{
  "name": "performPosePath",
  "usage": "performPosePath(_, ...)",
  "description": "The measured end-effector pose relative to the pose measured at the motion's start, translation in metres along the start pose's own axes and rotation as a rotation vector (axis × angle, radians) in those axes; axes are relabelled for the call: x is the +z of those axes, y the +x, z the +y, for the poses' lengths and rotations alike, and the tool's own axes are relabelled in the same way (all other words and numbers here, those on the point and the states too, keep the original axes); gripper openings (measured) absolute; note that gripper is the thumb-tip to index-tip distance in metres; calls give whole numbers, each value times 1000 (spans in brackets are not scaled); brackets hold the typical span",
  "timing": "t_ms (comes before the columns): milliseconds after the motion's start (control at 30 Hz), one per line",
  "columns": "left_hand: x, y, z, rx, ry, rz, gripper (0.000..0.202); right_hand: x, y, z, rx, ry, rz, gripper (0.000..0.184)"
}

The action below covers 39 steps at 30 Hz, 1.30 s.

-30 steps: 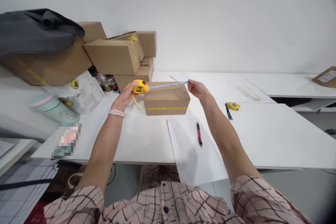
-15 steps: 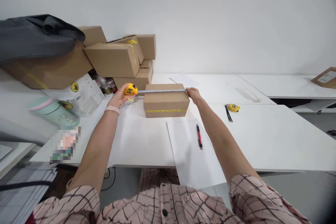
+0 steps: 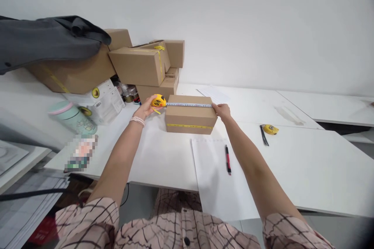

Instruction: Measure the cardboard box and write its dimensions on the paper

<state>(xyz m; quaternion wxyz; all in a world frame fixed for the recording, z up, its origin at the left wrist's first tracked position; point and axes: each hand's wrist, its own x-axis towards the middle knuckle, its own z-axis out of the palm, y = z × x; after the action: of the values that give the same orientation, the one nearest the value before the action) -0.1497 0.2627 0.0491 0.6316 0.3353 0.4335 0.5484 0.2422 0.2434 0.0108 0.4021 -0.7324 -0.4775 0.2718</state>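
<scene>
A small brown cardboard box [image 3: 189, 120] with a yellow strip along its front stands on the white table [image 3: 306, 163]. My left hand [image 3: 147, 107] is closed round a yellow tape measure [image 3: 158, 101] at the box's left end. The tape blade [image 3: 188, 105] lies stretched across the box's top. My right hand [image 3: 222, 110] pinches the blade's end at the box's right edge.
A sheet of white paper [image 3: 216, 175] with a red and black pen [image 3: 228, 159] lies in front of the box. A second yellow tape measure [image 3: 270, 129] sits to the right. Stacked cardboard boxes [image 3: 140, 66], a dark jacket [image 3: 49, 41], a green flask [image 3: 71, 116] and a white carton [image 3: 102, 99] crowd the left.
The tape has come down from above the box onto its top. Both hands lowered to the box's ends, and the blade is drawn along its full length.
</scene>
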Motion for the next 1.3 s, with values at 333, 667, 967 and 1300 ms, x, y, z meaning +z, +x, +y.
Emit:
performPosePath(333,11,-1,-3,-16,3,18,28,-2,-6,-9,2,-130,17,41)
performPosePath(667,26,-119,-18,115,280,-299,42,-23,11,-44,-202,221,94,30)
performPosePath(967,102,-194,-120,-104,119,-540,51,29,10,-80,-367,-9,-161,30)
performPosePath(1300,126,-148,-128,-105,-100,-424,48,60,30,-97,-290,-181,-114,33)
